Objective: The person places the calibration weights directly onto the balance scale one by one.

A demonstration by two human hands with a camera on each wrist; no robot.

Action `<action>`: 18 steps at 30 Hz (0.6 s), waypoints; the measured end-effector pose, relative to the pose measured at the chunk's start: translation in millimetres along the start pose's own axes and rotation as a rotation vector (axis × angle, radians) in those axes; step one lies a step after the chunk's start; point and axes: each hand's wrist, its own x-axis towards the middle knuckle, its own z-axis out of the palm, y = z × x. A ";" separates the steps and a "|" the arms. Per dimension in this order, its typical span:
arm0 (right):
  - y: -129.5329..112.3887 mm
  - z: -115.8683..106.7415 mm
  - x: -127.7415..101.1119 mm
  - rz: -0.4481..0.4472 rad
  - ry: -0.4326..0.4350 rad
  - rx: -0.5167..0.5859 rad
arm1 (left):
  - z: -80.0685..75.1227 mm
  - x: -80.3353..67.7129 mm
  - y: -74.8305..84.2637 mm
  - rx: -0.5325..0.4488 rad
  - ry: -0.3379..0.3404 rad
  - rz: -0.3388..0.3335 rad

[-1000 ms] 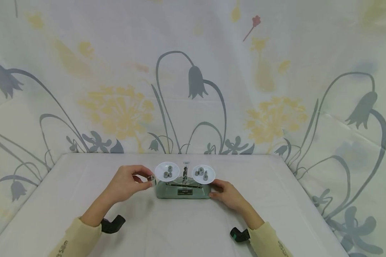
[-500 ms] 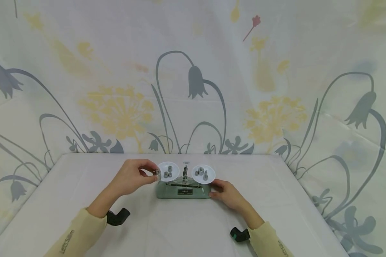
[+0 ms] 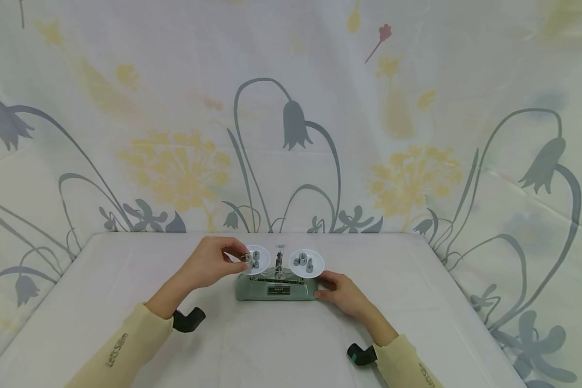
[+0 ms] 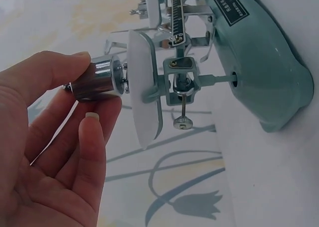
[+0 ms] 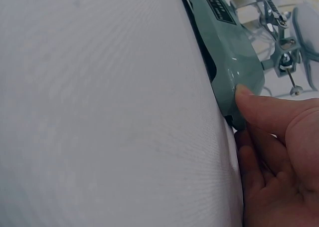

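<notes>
A green balance scale (image 3: 254, 291) stands on the table with two white pans. My left hand (image 3: 212, 264) pinches a shiny metal cylinder weight (image 4: 95, 79) between thumb and fingers, over the left pan (image 3: 267, 262). Small metal weights (image 3: 256, 255) stand in that pan, partly hidden by the fingers; whether the held weight touches the pan I cannot tell. On the right pan (image 3: 319, 265) stand more metal weights (image 3: 310, 265). At the base's right end, my right hand (image 3: 344, 295) grips the scale, its thumb on the green casing in the right wrist view.
A white cloth covers the table (image 3: 271, 345). Behind it hangs a flower-patterned curtain (image 3: 291, 178). Black curved pieces (image 3: 189, 320) sit at both wrists, by the cream sleeves (image 3: 126, 345).
My left hand has moved right and slightly up with the weight, from beside the scale to over the left pan. The right hand has stayed on the base.
</notes>
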 end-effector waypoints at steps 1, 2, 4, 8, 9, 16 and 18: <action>-0.1 0.0 0.0 0.003 -0.002 0.005 | 0.4 0.6 -0.1 0.001 -0.002 0.003; -0.2 0.1 -0.2 0.004 -0.003 0.008 | 0.7 1.0 0.1 0.004 -0.006 0.004; 0.2 0.1 -0.6 0.003 -0.003 0.014 | 1.2 1.9 0.7 0.011 -0.009 -0.001; 0.9 -0.3 -1.2 0.003 0.000 0.019 | 2.3 4.1 0.7 0.032 -0.004 -0.003; 0.9 -0.3 -1.2 0.003 0.001 0.015 | 2.5 4.6 0.5 0.034 0.000 -0.001; 1.3 -0.3 -0.9 0.008 0.000 0.011 | 1.8 5.6 -0.4 0.042 0.013 0.002; 1.3 -0.4 -0.7 0.010 -0.001 0.010 | 1.4 4.7 -0.1 0.036 0.010 0.000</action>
